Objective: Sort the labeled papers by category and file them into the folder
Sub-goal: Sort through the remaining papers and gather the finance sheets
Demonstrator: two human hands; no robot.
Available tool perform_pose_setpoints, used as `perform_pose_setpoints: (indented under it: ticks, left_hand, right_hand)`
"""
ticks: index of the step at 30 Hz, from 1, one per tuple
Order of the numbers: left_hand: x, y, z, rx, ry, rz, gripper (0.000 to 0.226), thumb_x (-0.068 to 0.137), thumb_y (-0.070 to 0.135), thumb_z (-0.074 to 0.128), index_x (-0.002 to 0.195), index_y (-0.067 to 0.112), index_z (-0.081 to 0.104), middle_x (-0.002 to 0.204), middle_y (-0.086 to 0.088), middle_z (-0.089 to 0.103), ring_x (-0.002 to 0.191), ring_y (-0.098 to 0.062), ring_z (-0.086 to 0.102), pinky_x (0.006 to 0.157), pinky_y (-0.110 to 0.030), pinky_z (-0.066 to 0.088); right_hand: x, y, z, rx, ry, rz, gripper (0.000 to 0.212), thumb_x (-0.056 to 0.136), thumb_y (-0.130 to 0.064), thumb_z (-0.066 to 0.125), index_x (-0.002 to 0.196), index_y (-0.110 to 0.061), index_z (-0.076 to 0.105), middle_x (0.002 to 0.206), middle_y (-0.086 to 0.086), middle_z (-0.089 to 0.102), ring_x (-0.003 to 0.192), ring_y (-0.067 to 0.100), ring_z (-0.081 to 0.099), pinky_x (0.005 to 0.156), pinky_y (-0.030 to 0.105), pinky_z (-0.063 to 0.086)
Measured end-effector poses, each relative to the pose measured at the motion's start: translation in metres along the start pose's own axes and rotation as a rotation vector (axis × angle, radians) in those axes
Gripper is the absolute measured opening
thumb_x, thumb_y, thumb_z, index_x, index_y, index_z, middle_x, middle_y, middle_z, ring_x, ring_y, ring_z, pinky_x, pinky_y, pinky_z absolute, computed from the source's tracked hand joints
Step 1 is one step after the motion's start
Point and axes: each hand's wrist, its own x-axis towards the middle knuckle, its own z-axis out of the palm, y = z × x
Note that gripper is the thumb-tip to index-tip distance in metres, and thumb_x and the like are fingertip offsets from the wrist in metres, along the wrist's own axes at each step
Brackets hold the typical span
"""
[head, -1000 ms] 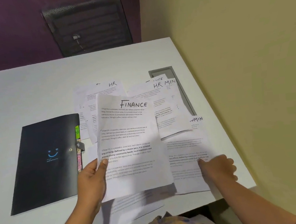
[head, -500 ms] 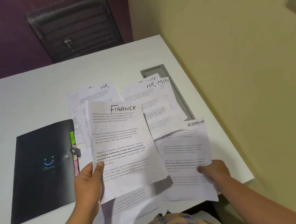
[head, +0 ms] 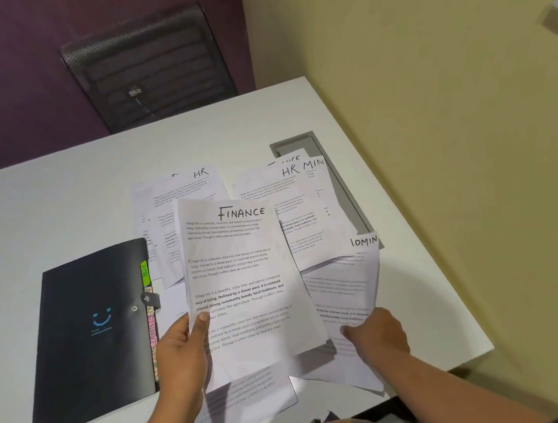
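My left hand (head: pixel 182 355) grips a sheet headed FINANCE (head: pixel 239 277) by its lower left edge and holds it above the table. My right hand (head: pixel 376 335) pinches a sheet headed ADMIN (head: pixel 345 294), lifted and tilted just right of the FINANCE sheet. A closed black folder (head: pixel 91 338) with a blue smile mark and coloured index tabs lies flat to the left. Behind the held sheets, several more papers lie fanned out, among them two headed HR (head: pixel 182 194), (head: pixel 269 195). Another printed sheet (head: pixel 249 397) lies flat near the front edge.
The white table (head: pixel 46 208) ends close by on the right and at the front. A grey recessed slot (head: pixel 333 185) in the tabletop lies partly under the right-hand papers. A dark mesh chair back (head: pixel 145 67) stands beyond the far edge.
My right hand went from pressing flat on the ADMIN sheet to pinching it and raising it off the table. The FINANCE sheet stayed in my left hand.
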Motion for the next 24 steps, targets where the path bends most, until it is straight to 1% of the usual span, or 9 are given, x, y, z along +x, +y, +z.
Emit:
perform_pose_setpoints:
  ticks: [2,6,10,15,18,20,21,23,24]
  left_hand:
    - [0.001,0.001,0.000,-0.013,-0.003,0.003,0.016,0.098,0.013,0.058,0.102,0.019,0.073,0.099,-0.003,0.078,0.096,-0.028,0.073,0.094,-0.047,0.054]
    - [0.002,-0.003,-0.007,-0.028,0.016,0.006,0.017,0.098,0.013,0.058,0.102,0.018,0.073,0.096,-0.003,0.079,0.096,-0.028,0.073,0.095,-0.049,0.054]
    - [0.006,-0.008,-0.012,-0.066,0.039,-0.006,0.017,0.098,0.011,0.058,0.100,0.019,0.074,0.096,-0.003,0.079,0.098,-0.030,0.072,0.098,-0.051,0.051]
    - [0.013,-0.014,-0.016,-0.056,0.037,-0.017,0.016,0.097,0.015,0.061,0.099,0.021,0.075,0.100,-0.004,0.078,0.097,-0.029,0.073,0.098,-0.053,0.051]
    - [0.014,-0.015,-0.013,-0.049,0.018,-0.037,0.016,0.097,0.015,0.061,0.100,0.022,0.074,0.101,-0.004,0.078,0.097,-0.030,0.073,0.096,-0.054,0.052]
    - [0.014,-0.015,-0.010,-0.053,0.010,-0.033,0.017,0.097,0.012,0.060,0.100,0.021,0.074,0.101,-0.005,0.078,0.098,-0.030,0.073,0.096,-0.053,0.052]
    - [0.013,-0.014,-0.008,-0.052,0.002,-0.028,0.017,0.097,0.012,0.060,0.101,0.020,0.074,0.101,-0.005,0.078,0.098,-0.030,0.072,0.097,-0.053,0.052]
    - [0.012,-0.012,-0.006,-0.045,-0.018,-0.037,0.017,0.097,0.012,0.060,0.103,0.021,0.073,0.101,-0.004,0.078,0.098,-0.029,0.073,0.095,-0.051,0.054]
    - [0.009,-0.010,-0.004,-0.046,-0.029,-0.046,0.017,0.097,0.013,0.060,0.105,0.020,0.073,0.100,-0.004,0.078,0.096,-0.028,0.073,0.093,-0.049,0.055]
  right_hand:
    - [0.008,0.004,0.001,0.088,-0.051,0.051,0.030,0.072,-0.035,0.081,0.094,-0.018,0.071,0.082,-0.002,0.071,0.067,0.019,0.068,0.061,0.029,0.058]
    - [0.018,0.018,-0.009,0.255,-0.064,0.088,0.027,0.074,-0.010,0.079,0.100,-0.012,0.071,0.086,0.005,0.072,0.074,0.026,0.069,0.070,0.036,0.060]
    - [0.022,0.032,-0.033,0.310,-0.094,0.106,0.032,0.072,0.007,0.077,0.097,-0.011,0.068,0.084,0.006,0.069,0.077,0.029,0.068,0.070,0.039,0.059]
    - [0.029,0.042,-0.070,0.350,-0.092,0.220,0.035,0.070,0.017,0.074,0.097,-0.002,0.065,0.088,0.018,0.066,0.083,0.038,0.064,0.071,0.043,0.057]
    - [0.032,0.041,-0.083,0.308,-0.073,0.229,0.035,0.071,0.016,0.073,0.102,0.001,0.063,0.091,0.019,0.066,0.079,0.036,0.063,0.076,0.046,0.058]
    - [0.030,0.034,-0.085,0.193,-0.015,0.159,0.043,0.072,0.007,0.076,0.111,0.000,0.061,0.103,0.018,0.067,0.077,0.029,0.063,0.076,0.043,0.058]
    - [0.031,0.031,-0.084,0.117,0.046,0.108,0.054,0.070,-0.003,0.080,0.119,-0.002,0.056,0.112,0.016,0.065,0.082,0.027,0.062,0.076,0.040,0.057]
    - [0.030,0.023,-0.083,0.006,0.210,-0.010,0.077,0.068,-0.021,0.084,0.135,-0.009,0.047,0.128,0.012,0.058,0.104,0.031,0.061,0.087,0.045,0.053]
    - [0.028,0.017,-0.080,0.021,0.259,-0.080,0.076,0.072,-0.026,0.083,0.137,-0.013,0.045,0.133,0.010,0.055,0.113,0.031,0.058,0.094,0.048,0.050]
